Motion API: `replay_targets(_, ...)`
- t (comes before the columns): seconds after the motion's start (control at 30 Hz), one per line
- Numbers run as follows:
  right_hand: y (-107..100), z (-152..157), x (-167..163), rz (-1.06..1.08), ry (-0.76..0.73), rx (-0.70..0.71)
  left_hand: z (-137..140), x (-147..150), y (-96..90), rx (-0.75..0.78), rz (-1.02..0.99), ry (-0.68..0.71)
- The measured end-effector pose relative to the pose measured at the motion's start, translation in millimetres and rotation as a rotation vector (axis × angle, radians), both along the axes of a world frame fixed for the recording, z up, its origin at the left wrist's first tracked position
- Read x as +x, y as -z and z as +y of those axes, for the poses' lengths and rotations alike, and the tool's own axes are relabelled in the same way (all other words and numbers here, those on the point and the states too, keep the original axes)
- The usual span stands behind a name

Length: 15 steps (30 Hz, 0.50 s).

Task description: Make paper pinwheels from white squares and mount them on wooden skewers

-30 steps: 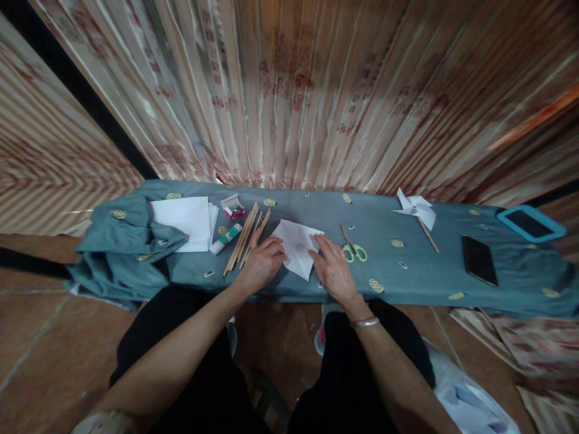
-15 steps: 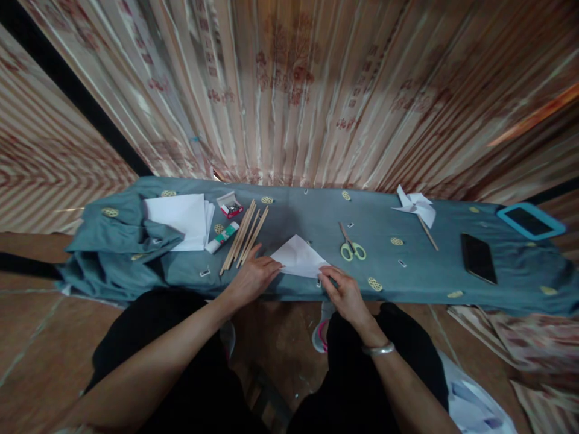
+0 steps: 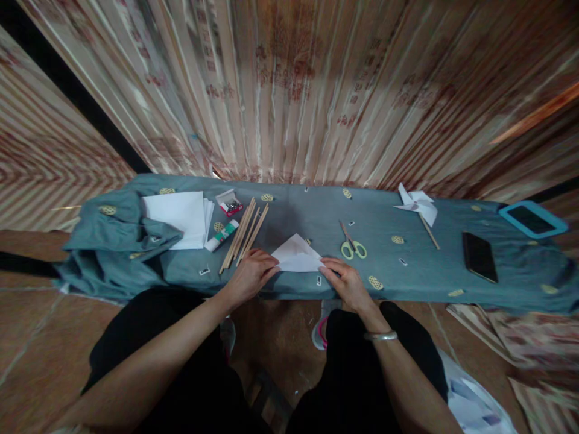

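On the cloth (image 3: 380, 217), left hand (image 3: 249, 272) pinches the paper (image 3: 296, 255) at 8 o'clock, right hand (image 3: 348, 282) at 4, so I'd keep edges flush.

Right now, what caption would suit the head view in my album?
Left hand and right hand hold folded paper between sticks and scissors.

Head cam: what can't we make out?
Head view:
Folded white paper triangle: both lower corners, covered by left hand and right hand.
White paper stack: lower-left corner, under grey-blue cloth.
Red-and-white box: metallic contents too small to count.
Green-and-white tube: too small to read.
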State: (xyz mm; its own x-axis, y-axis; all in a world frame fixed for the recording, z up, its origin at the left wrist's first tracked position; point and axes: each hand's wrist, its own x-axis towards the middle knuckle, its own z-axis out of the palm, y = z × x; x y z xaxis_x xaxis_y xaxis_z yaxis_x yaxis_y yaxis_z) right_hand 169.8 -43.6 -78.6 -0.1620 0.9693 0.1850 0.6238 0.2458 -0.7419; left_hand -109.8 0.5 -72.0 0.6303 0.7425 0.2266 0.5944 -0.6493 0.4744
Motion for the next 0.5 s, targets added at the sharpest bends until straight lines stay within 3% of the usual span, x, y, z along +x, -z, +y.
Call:
replay_targets(0.17,-5.0,3.6,-4.7,-0.002,0.067,-0.034,1.6,-0.5,-3.4,-0.027,0.023,-0.073)
replay_targets(0.5,2.1,0.2,-8.4,-0.040,0.180,0.034,5.7,1.9,-11.1,-0.018,0.104,-0.168)
